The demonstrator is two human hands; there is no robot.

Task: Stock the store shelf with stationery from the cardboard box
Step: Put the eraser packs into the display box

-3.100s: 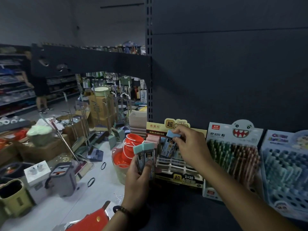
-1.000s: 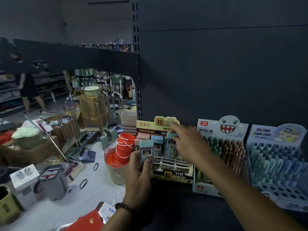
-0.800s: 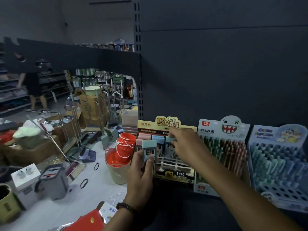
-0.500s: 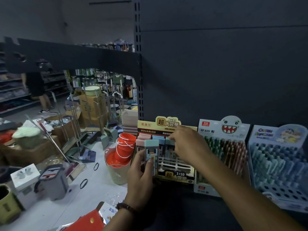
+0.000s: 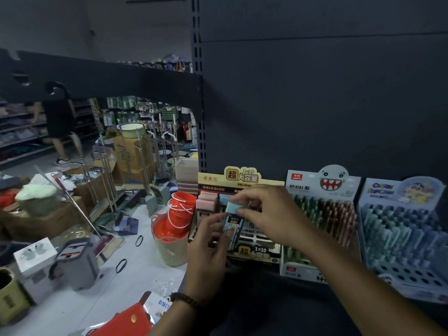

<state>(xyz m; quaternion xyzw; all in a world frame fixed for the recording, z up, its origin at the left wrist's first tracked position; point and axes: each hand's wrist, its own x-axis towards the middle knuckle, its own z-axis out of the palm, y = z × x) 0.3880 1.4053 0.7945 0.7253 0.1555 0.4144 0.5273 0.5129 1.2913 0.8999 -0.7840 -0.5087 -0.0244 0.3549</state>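
A yellow-and-black eraser display box (image 5: 252, 253) stands on the dark shelf (image 5: 266, 299), with pink and blue erasers in its back rows. My left hand (image 5: 208, 248) holds a blue-topped eraser (image 5: 233, 219) upright in front of the box. My right hand (image 5: 269, 212) pinches the top end of that same eraser from the right. The cardboard box of the task is not in sight.
Right of the eraser box stand a pen display with a monster face (image 5: 320, 214) and a blue pen display (image 5: 400, 231). Left of the shelf, the floor holds orange buckets (image 5: 179, 214), mops, boxes and a grey mop bucket (image 5: 75, 263). A person (image 5: 58, 127) walks far left.
My right hand left the back row of the box and came forward to the eraser in my left hand. Earlier my left hand held several erasers; now one shows.
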